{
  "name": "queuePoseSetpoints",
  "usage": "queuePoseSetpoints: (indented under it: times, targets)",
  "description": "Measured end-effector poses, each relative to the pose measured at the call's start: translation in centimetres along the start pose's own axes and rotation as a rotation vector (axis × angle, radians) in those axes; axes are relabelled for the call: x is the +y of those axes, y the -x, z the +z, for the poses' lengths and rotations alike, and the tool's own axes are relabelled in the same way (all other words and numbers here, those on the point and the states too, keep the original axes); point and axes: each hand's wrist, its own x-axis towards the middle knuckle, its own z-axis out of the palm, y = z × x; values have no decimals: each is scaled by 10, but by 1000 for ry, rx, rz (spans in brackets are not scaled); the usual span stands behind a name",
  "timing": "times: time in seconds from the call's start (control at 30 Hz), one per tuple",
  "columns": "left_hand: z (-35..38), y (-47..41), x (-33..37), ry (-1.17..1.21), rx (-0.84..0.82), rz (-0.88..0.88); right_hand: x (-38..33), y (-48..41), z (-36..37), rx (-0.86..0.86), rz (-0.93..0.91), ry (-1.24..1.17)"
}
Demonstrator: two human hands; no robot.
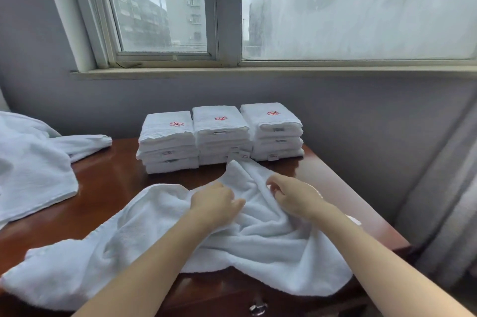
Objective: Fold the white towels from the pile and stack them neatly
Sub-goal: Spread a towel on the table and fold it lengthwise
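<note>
Your two forearms reach in from the bottom edge over a rumpled white terry towel. It lies unevenly across the near half of the glossy brown wooden table. Its near edge droops over the front, just above a small metal drawer pull, and its far tip reaches the foot of the stacks.

Your left hand has its fingers curled down into a bunch of cloth near the towel's middle. Your right hand, just beside it, pinches a raised ridge of the same towel between curled fingers and thumb. Neither hand lies flat.

Beyond, by the wall under the window, three stacks of folded white towels with red embroidered emblems stand side by side. At your left, the loose pile of unfolded white towels sprawls over the table's edge.

You seem to be at the start of one fold, with the towel gathered but not yet laid out. The next move calls for finding two corners or one long edge. Draw it taut and flat before halving, so no wrinkles get folded in.
</note>
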Motion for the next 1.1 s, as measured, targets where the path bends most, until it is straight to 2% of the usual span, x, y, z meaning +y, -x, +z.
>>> queuePoseSetpoints:
  times: [0.2, 0.27, 0.37, 0.47, 0.57, 0.67, 0.7, 0.83, 0.97, 1.1]
  targets:
    - [-2, -17, 16, -195, -100, -40, 16, -2, -12, -20, 116, 395]
    - [1, -23, 23, -169, -143, -46, 24, 2, -18, -11, 171, 519]
    - [11, -32, 28, -61, -206, -35, 32, 4, -24, -14, 217, 568]
    - [24, -39, 24, -21, -260, 63, 35, 2, -24, 52, 261, 539]
    - [37, -47, 8, -36, -245, 203, 40, 2, -10, 176, 151, 360]
    - [44, -58, -4, -27, -198, 287, 42, 0, 6, 82, 37, 20]
    - [46, -62, -6, -16, -187, 306, 42, -2, 11, 44, 10, -20]
    - [52, -73, -12, 47, -145, 346, 51, -14, 26, -69, -5, 85]
    - [48, -78, -10, 113, -99, 361, 66, -23, 27, -77, 28, 118]
    - [37, -69, -2, 312, -24, 328, 81, -29, 23, -71, 29, 135]
